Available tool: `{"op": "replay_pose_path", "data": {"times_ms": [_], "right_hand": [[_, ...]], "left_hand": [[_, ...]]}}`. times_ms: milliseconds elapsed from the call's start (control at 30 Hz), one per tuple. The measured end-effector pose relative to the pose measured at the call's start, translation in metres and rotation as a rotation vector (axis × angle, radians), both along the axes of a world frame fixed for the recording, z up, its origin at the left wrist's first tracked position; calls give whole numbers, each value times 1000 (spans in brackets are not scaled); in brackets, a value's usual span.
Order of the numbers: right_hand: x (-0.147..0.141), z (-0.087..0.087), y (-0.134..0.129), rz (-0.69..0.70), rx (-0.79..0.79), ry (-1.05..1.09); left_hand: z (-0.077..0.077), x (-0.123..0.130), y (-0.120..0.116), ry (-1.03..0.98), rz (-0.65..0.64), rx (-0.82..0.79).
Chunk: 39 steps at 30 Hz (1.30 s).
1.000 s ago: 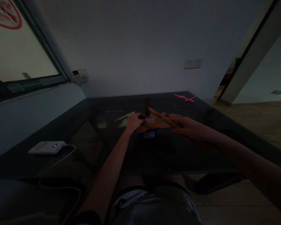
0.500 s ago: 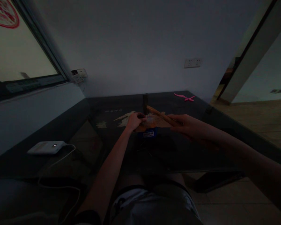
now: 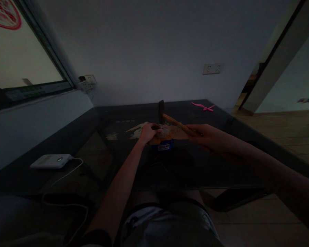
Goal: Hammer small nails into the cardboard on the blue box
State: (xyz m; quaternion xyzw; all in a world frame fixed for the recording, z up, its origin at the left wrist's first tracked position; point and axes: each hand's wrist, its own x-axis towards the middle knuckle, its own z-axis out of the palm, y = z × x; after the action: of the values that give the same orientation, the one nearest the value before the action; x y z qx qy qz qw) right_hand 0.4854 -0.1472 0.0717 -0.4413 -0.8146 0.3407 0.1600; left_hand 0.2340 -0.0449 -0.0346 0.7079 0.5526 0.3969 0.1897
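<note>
Centre frame, the hammer (image 3: 173, 120) juts up-left from the right hand (image 3: 207, 136), clamped round its handle; left hand (image 3: 148, 132) by the blue container (image 3: 163, 146), can't tell its grip!

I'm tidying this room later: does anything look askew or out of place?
Yes: the lower left socket block, near the window, looks tilted, unlike the roughly level outlet on the right; lens distortion may exaggerate that.

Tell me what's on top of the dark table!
On the table are a blue box, a white gadget, a pink thing and some pale patches. The left hand is at the box; the right hand holds a hammer. Whatever lies under the left hand is hidden.
</note>
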Motion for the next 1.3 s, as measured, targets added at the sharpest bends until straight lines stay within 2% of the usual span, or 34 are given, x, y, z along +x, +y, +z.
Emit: {"op": "replay_pose_path", "data": {"times_ms": [233,400,533,833,1033,1300], "right_hand": [[-5,-2,1,1,-6,-43],[-3,0,-2,4,3,3],[-3,-6,-1,8,12,5],[-1,-2,-3,28,28,33],[-1,-12,0,13,7,21],[-4,-4,-6,24,17,33]], "left_hand": [[3,1,-2,21,20,-23],[5,2,-3,12,8,-27],[7,3,-5,17,26,-51],[1,1,-1,-43,11,-38],[5,2,-4,10,30,-34],[3,2,-2,-17,16,-26]]}}
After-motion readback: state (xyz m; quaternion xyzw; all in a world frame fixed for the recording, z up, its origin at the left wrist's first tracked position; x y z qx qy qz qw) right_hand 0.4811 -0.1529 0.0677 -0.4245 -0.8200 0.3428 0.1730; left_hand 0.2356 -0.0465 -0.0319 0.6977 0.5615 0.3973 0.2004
